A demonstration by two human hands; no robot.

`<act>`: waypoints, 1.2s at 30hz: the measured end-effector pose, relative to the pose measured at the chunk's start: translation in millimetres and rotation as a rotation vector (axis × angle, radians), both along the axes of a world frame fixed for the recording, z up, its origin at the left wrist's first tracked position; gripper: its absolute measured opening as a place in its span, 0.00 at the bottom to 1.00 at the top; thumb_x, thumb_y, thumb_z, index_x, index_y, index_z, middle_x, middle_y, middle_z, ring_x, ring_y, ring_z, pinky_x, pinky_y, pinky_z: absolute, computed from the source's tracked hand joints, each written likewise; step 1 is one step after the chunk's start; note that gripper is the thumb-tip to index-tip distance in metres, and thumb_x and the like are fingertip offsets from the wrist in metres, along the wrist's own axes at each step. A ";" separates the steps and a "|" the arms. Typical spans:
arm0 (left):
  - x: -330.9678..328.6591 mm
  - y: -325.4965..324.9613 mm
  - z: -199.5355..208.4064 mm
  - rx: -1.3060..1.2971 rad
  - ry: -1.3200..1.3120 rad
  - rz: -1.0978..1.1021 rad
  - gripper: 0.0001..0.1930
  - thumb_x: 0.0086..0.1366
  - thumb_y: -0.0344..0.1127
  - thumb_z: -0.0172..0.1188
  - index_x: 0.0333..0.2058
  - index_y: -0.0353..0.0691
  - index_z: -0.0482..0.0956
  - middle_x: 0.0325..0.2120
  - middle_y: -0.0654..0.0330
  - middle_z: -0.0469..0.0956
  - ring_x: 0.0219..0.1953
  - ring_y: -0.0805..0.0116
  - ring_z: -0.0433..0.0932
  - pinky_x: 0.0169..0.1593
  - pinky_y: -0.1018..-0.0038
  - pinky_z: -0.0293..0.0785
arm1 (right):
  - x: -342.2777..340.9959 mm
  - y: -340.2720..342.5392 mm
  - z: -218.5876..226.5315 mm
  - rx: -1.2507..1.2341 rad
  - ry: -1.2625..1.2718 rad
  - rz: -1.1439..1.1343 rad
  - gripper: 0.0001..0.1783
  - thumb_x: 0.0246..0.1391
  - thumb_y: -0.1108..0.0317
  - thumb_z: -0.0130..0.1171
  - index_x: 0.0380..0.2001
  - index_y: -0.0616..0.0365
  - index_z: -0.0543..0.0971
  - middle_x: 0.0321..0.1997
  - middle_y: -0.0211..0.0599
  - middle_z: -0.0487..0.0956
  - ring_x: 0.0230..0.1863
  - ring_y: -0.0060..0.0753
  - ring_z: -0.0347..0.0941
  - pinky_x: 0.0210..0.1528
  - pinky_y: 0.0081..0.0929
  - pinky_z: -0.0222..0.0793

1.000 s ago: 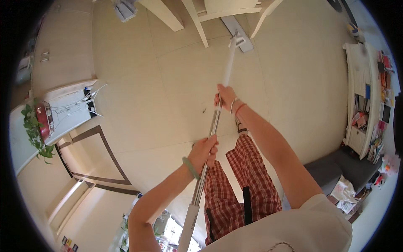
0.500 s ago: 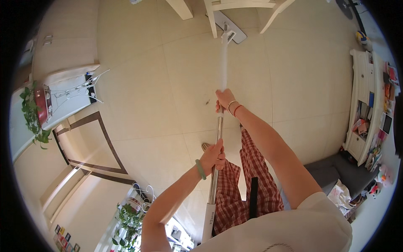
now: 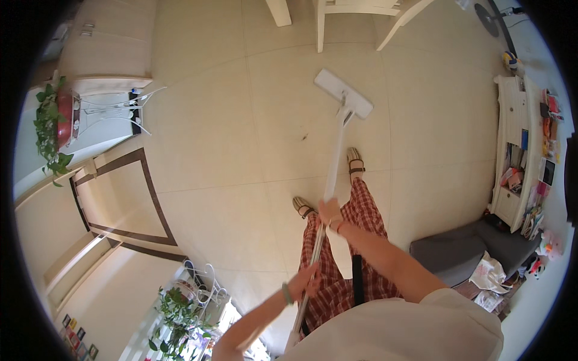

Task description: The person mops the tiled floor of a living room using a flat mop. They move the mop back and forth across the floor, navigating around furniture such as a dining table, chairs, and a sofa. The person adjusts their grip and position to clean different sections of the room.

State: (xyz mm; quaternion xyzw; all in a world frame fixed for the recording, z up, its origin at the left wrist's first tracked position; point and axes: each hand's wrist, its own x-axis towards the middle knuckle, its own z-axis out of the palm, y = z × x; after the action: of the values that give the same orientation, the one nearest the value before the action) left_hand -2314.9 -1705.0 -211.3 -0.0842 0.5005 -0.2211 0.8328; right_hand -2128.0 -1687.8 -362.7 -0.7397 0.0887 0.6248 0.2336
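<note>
A flat mop (image 3: 335,147) with a long white and silver pole slants from beside my body out over the floor. Its white rectangular head (image 3: 355,99) lies flat on the beige tiles, ahead of my sandalled feet. Higher up the pole, my right hand (image 3: 329,213) is wrapped round it at knee level. My left hand (image 3: 303,281), with a green bangle at its wrist, grips the pole closer to my waist and is slightly blurred. A small dark speck (image 3: 304,137) is on the floor left of the pole.
White chair legs (image 3: 320,30) stand at the far side. A white cabinet (image 3: 510,150) and a grey sofa (image 3: 448,253) line the right. On the left are a wire plant stand (image 3: 114,109), a dark-bordered doorway floor (image 3: 158,204) and a potted plant (image 3: 177,319).
The mop head has come out from by the chair legs, nearer to me and slightly right. Both hands have drawn back toward my body with the pole.
</note>
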 end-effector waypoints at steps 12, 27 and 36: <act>-10.9 21.8 69.1 0.211 0.118 -0.405 0.23 0.69 0.58 0.46 0.25 0.45 0.61 0.12 0.70 0.54 0.10 0.76 0.53 0.14 0.77 0.52 | -33.8 -11.0 51.1 0.185 0.249 -0.363 0.14 0.61 0.64 0.46 0.33 0.66 0.61 0.15 0.44 0.68 0.10 0.39 0.67 0.11 0.42 0.70; 55.5 73.5 40.2 0.224 0.141 -0.050 0.19 0.69 0.55 0.46 0.28 0.48 0.63 0.13 0.73 0.54 0.12 0.82 0.52 0.15 0.82 0.48 | 34.2 60.8 -5.7 0.173 0.247 -0.310 0.16 0.60 0.61 0.49 0.30 0.66 0.62 0.16 0.44 0.67 0.12 0.43 0.68 0.12 0.46 0.70; -18.7 4.9 108.0 0.104 0.244 0.076 0.22 0.70 0.56 0.43 0.27 0.45 0.63 0.13 0.69 0.54 0.12 0.78 0.51 0.15 0.79 0.48 | -75.3 21.5 59.6 0.087 0.377 0.040 0.19 0.59 0.61 0.48 0.40 0.70 0.61 0.22 0.42 0.73 0.15 0.36 0.72 0.16 0.35 0.72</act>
State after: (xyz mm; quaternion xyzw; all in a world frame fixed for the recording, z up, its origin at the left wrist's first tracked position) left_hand -2333.6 -1700.0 -103.2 -0.0862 0.6053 -0.1511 0.7767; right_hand -2203.4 -1666.3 -303.0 -0.6005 0.0892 0.7600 0.2321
